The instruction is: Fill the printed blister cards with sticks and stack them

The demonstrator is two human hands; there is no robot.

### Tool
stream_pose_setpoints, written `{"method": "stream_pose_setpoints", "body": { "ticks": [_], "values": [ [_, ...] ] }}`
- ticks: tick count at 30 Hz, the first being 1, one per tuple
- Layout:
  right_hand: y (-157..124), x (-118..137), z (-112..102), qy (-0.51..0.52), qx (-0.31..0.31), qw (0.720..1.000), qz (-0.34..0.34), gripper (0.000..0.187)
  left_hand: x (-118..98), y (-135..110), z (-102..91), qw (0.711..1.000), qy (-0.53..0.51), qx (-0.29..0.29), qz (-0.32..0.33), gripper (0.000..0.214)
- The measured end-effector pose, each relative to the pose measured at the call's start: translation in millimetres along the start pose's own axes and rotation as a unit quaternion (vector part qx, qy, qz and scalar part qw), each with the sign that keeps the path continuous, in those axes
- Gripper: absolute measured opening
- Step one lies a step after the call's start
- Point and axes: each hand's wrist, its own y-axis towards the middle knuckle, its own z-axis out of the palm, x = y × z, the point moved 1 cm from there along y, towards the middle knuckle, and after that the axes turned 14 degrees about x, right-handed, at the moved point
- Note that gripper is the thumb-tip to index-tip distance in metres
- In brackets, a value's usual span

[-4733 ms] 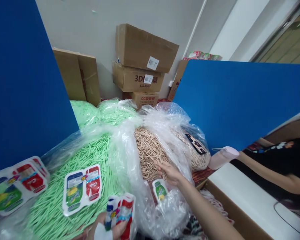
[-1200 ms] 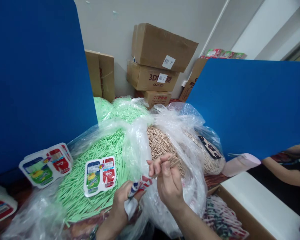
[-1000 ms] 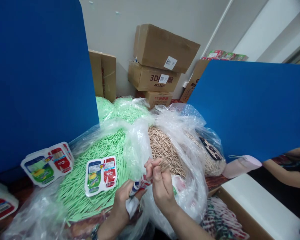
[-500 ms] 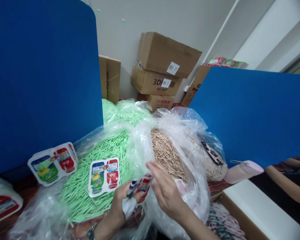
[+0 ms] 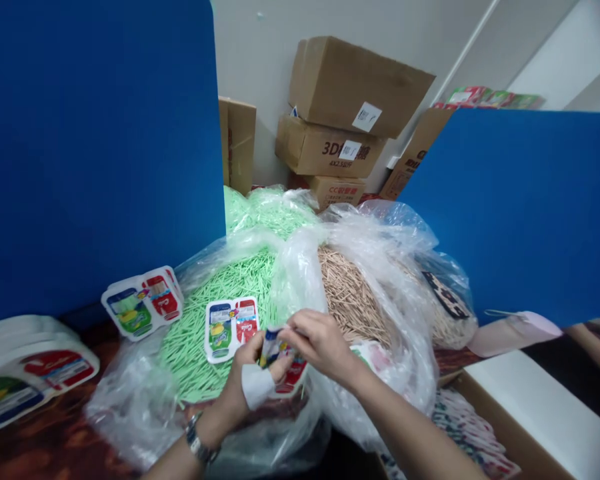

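My left hand [image 5: 250,383], with a white bandage on the thumb, grips a small printed pouch [image 5: 285,363] in blue, red and white. My right hand [image 5: 317,343] is pinched at the pouch's top edge; what its fingertips hold is hidden. Both hands hover over clear plastic bags: one with green sticks [image 5: 215,300] on the left, one with brown sticks [image 5: 353,297] on the right. A loose pouch [image 5: 231,328] lies on the green sticks, just left of my hands.
Blue divider boards stand at left [image 5: 95,153] and right [image 5: 520,207]. A pouch pair [image 5: 143,303] and a pouch stack [image 5: 27,370] lie at left. Cardboard boxes [image 5: 345,120] stack against the wall. A carton of filled pouches [image 5: 460,433] sits at lower right; another person's arm [image 5: 593,337] shows at right.
My right hand picked brown sticks from the right bag, brought them to the pouch in my left hand, and now pinches its top. The view has shifted left.
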Motion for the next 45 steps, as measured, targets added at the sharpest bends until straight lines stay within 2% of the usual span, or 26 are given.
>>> {"method": "stream_pose_setpoints", "body": {
  "ticks": [4, 7, 10, 13, 16, 19, 20, 21, 22, 24, 26, 28, 31, 35, 38, 40, 45],
  "values": [
    [14, -2, 4, -0.003, 0.034, 0.999, -0.012, 0.033, -6, -2, -24.7, 0.998, -0.060, -0.006, -0.001, 0.022],
    [25, -2, 11, -0.022, 0.041, 0.998, -0.038, 0.040, -12, -4, -38.0, 1.000, 0.002, -0.017, 0.007, 0.024],
    [35, 3, 18, -0.071, 0.016, 0.995, -0.070, 0.044, -16, -5, -44.1, 0.997, 0.077, 0.030, 0.009, 0.019],
    [39, 10, 20, -0.072, 0.022, 0.993, -0.091, 0.035, -15, -6, -50.4, 0.989, 0.133, 0.058, 0.008, 0.029],
    [33, 10, 22, 0.026, -0.007, 0.996, -0.082, 0.020, -13, -9, -62.1, 0.989, 0.149, -0.003, 0.011, 0.031],
    [17, -3, 41, 0.125, -0.076, 0.989, 0.004, 0.023, -11, -16, -75.4, 0.990, 0.125, -0.059, -0.011, 0.031],
    [11, -9, 53, 0.122, -0.063, 0.990, 0.027, 0.024, -10, -18, -79.2, 0.990, 0.118, -0.070, -0.017, 0.032],
    [5, -14, 67, 0.093, -0.006, 0.995, 0.031, 0.022, -10, -21, -82.2, 0.990, 0.114, -0.080, -0.019, 0.032],
    [-1, -19, 81, 0.035, 0.075, 0.996, 0.021, 0.019, -10, -23, -84.3, 0.990, 0.112, -0.089, -0.017, 0.033],
    [-11, -28, 107, -0.111, 0.210, 0.971, 0.012, 0.015, -11, -26, -85.8, 0.990, 0.107, -0.097, -0.012, 0.033],
    [-20, -35, 121, -0.202, 0.279, 0.939, 0.003, 0.012, -11, -28, -84.2, 0.991, 0.099, -0.094, -0.006, 0.032],
    [-28, -43, 121, -0.240, 0.300, 0.923, 0.005, 0.010, -12, -30, -80.9, 0.991, 0.099, -0.087, -0.007, 0.031],
    [-40, -58, 101, -0.283, 0.314, 0.906, 0.036, 0.013, -9, -30, -76.2, 0.990, 0.110, -0.090, -0.017, 0.033],
    [-57, -79, 68, -0.325, 0.314, 0.883, 0.129, 0.015, -2, -29, -71.0, 0.990, 0.107, -0.083, -0.026, 0.031],
    [-66, -89, 58, -0.344, 0.322, 0.863, 0.183, 0.019, 4, -29, -66.4, 0.993, 0.101, -0.060, -0.023, 0.031],
    [-69, -91, 60, -0.350, 0.324, 0.863, 0.164, 0.018, 6, -29, -63.3, 0.993, 0.102, -0.049, -0.020, 0.032],
    [-69, -86, 78, -0.362, 0.314, 0.877, 0.035, 0.006, 8, -31, -58.2, 0.994, 0.099, -0.030, -0.025, 0.032]
  ]
}}
